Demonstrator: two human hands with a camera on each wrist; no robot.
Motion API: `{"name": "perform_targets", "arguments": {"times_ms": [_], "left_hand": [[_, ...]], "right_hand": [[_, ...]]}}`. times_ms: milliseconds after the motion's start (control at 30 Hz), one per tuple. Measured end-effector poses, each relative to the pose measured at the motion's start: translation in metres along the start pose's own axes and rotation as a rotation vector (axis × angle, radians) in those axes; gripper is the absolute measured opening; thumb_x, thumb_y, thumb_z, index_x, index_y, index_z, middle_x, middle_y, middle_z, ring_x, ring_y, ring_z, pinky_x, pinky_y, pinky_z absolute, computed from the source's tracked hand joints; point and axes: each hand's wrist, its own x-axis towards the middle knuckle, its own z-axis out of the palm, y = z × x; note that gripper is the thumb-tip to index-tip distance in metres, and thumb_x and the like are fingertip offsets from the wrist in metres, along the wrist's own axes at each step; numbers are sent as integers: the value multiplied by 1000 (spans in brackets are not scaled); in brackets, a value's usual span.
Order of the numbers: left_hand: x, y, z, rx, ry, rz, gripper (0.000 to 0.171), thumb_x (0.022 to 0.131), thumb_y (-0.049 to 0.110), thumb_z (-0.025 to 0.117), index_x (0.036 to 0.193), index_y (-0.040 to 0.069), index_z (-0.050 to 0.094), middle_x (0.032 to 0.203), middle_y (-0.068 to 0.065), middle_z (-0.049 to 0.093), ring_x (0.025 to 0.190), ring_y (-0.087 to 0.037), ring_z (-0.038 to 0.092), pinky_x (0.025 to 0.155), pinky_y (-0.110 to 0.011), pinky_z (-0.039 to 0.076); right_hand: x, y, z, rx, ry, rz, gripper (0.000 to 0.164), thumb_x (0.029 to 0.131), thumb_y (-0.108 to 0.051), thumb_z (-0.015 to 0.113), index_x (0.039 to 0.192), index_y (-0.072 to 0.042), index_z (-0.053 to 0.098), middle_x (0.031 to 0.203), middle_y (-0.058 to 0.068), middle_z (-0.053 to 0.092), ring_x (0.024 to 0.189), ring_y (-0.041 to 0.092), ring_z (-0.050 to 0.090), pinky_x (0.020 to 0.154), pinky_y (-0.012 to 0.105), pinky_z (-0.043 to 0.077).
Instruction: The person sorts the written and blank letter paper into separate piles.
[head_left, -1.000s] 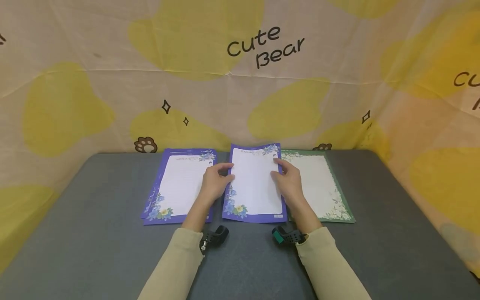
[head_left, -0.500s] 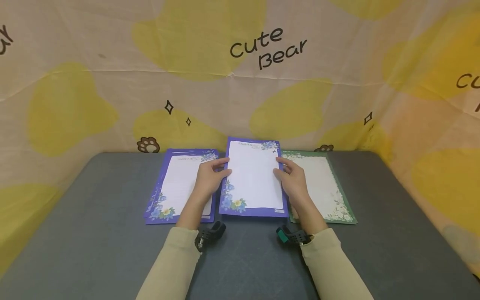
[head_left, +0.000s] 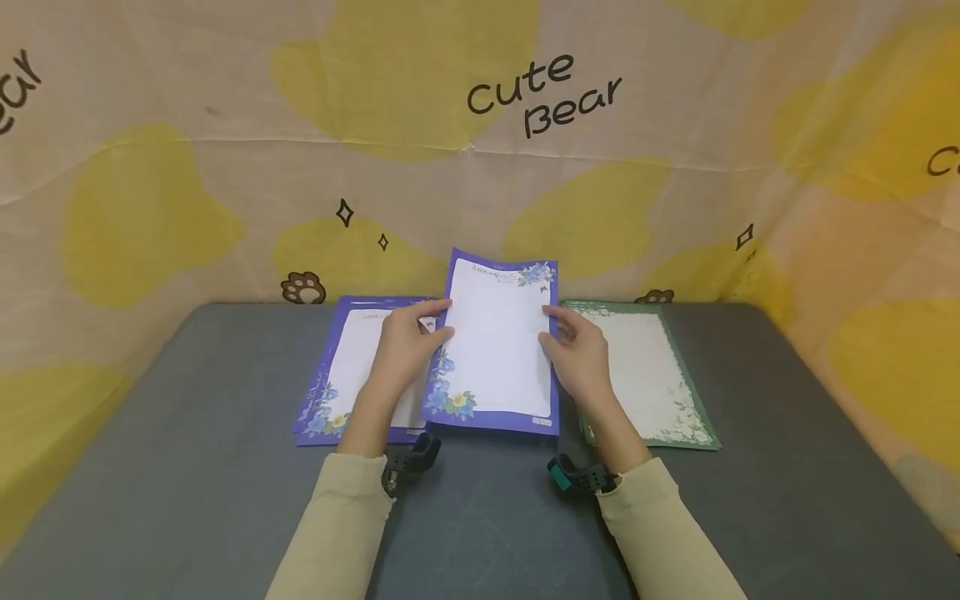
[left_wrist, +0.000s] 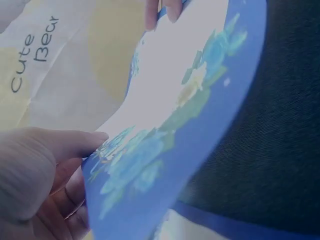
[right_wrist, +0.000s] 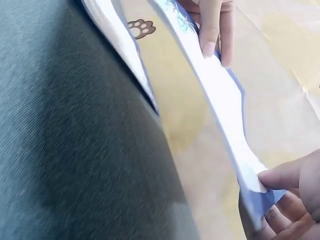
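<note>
A sheet of paper (head_left: pixel 498 350) with a blue-purple border, blue flowers in two corners and a white middle is lifted off the table, its far edge overlapping the backdrop. My left hand (head_left: pixel 403 346) pinches its left edge between thumb and fingers. On the opposite edge, my right hand (head_left: pixel 581 358) pinches the paper the same way. Both wrist views show the sheet bending in a wave, the left thumb (left_wrist: pixel 75 142) and the right thumb (right_wrist: pixel 280 176) on its printed face. Beneath my left hand lies a stack of matching purple-bordered sheets (head_left: pixel 352 342), partly covered by hand and forearm.
Right of the lifted sheet, green-bordered floral paper (head_left: pixel 645 367) lies on the dark grey table (head_left: pixel 480 517). A cloth backdrop (head_left: pixel 420 100) with yellow patches and "Cute Bear" lettering rises behind the table's far edge and along the right side.
Both hands have raised the purple-bordered sheet from near the table and carried it slightly left, toward the purple stack. Its far edge has tilted up. The green-bordered paper has stayed put.
</note>
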Motion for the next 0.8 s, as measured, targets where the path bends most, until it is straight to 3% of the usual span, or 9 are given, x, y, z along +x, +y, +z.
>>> {"name": "perform_targets", "arguments": {"times_ms": [100, 267, 500, 800], "left_hand": [[-1, 3, -7, 32, 8, -1, 44, 93, 13, 72, 136, 16, 65, 130, -9, 68, 53, -15, 43, 47, -24, 38], [-2, 3, -22, 56, 30, -17, 44, 93, 16, 73, 136, 17, 66, 125, -10, 69, 64, -18, 50, 51, -25, 41], [-5, -4, -50, 40, 12, 5, 45, 91, 18, 75, 136, 18, 66, 124, -11, 70, 62, -17, 49, 50, -24, 38], [-10, -12, -79, 19, 113, -15, 45, 94, 15, 72, 138, 17, 64, 129, -10, 66, 61, -11, 44, 51, -22, 38]], "right_hand": [[2, -7, 3, -13, 27, -34, 40, 96, -11, 66, 135, -12, 64, 145, 14, 60, 133, 32, 60, 105, 45, 53], [6, -17, 11, 60, 43, -1, 37, 96, -11, 65, 132, -13, 67, 141, 14, 63, 132, 30, 61, 107, 43, 52], [12, -38, 27, 167, 66, 5, 33, 95, -12, 63, 127, -13, 70, 134, 13, 67, 129, 25, 63, 106, 40, 53], [18, -63, 47, 239, 1, -38, 37, 93, -8, 65, 130, -11, 68, 128, 14, 70, 117, 28, 69, 99, 41, 57]]}}
